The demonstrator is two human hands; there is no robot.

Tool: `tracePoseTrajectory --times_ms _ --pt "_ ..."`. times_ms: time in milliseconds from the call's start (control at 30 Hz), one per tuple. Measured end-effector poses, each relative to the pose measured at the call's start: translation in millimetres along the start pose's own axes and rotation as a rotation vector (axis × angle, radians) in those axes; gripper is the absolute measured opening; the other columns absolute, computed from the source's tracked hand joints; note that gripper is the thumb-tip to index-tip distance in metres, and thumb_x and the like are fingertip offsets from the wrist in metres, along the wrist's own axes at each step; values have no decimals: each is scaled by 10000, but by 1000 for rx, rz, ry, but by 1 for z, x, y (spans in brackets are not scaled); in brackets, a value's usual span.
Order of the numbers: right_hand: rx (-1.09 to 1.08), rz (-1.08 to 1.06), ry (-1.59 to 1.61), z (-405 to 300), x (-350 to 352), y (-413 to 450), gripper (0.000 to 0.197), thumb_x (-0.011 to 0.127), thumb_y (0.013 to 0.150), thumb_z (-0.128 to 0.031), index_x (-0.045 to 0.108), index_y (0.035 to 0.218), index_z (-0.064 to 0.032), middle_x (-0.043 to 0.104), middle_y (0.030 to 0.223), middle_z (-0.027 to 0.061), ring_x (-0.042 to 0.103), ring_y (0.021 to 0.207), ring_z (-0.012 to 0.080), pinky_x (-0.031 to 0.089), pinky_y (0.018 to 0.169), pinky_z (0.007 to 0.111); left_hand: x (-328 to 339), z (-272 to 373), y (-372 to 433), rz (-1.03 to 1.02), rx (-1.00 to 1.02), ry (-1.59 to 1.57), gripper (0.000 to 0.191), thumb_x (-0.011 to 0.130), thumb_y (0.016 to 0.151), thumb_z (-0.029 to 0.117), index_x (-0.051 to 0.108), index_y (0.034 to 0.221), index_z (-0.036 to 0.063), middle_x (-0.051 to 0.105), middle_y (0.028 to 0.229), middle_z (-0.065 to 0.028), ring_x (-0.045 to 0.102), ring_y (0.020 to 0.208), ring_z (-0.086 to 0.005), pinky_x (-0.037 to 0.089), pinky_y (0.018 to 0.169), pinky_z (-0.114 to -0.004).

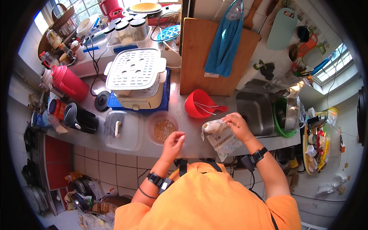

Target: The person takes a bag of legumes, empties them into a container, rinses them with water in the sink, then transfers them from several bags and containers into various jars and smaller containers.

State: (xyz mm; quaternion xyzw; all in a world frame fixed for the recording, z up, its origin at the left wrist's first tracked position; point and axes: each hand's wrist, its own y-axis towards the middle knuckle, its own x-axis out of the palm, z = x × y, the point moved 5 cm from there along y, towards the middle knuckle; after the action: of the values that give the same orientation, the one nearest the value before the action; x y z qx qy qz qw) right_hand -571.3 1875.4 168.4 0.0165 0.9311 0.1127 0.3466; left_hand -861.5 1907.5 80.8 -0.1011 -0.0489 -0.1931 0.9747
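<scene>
My right hand pinches the upper edge of a clear plastic bag that bears writing and has a whitish bulge at its top left. The bag lies at the counter's front edge. My left hand is raised by the right rim of a round translucent bowl; its fingertips are drawn together, and whether something small is between them is unclear. Beige beans or similar kernels lie in the bowl. Beyond my hands, a red plastic bowl with a handle holds thin whitish sticks or utensils.
A white electric steamer stands behind a clear lid. At left are a black jug and a red thermos. A wooden board leans at the back; right are a steel sink and a green basin.
</scene>
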Motion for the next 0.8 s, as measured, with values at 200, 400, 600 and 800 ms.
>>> tracePoseTrajectory --times_ms 200,400,600,800 --pt "-137 5 -139 22 1 18 107 633 752 -23 633 852 -61 641 1077 45 533 1083 277 383 975 416 -56 -68 -40 140 -220 37 233 551 955 263 587 925 35 566 727 6 554 722 -92 458 611 -218" --pt "-92 -58 -388 53 15 10 93 655 758 -104 659 849 -124 620 1108 28 496 1157 258 273 1074 464 -31 -78 -42 159 -610 -103 394 487 962 417 499 1070 38 573 936 -64 586 848 -160 518 758 -307" --pt "26 -59 -451 65 21 -1 136 661 752 -130 665 887 -145 607 1115 34 482 1183 264 262 1085 486 7 -71 -14 157 -580 -673 363 479 974 373 455 1173 71 588 990 -82 604 898 -196 520 824 -354" --pt "-4 1 -537 57 27 -9 268 649 734 -110 649 1002 -122 585 1165 83 441 1242 281 240 1105 498 -3 -92 -20 250 -422 -727 231 444 996 296 458 1121 102 518 839 -14 534 736 -152 505 709 -330"
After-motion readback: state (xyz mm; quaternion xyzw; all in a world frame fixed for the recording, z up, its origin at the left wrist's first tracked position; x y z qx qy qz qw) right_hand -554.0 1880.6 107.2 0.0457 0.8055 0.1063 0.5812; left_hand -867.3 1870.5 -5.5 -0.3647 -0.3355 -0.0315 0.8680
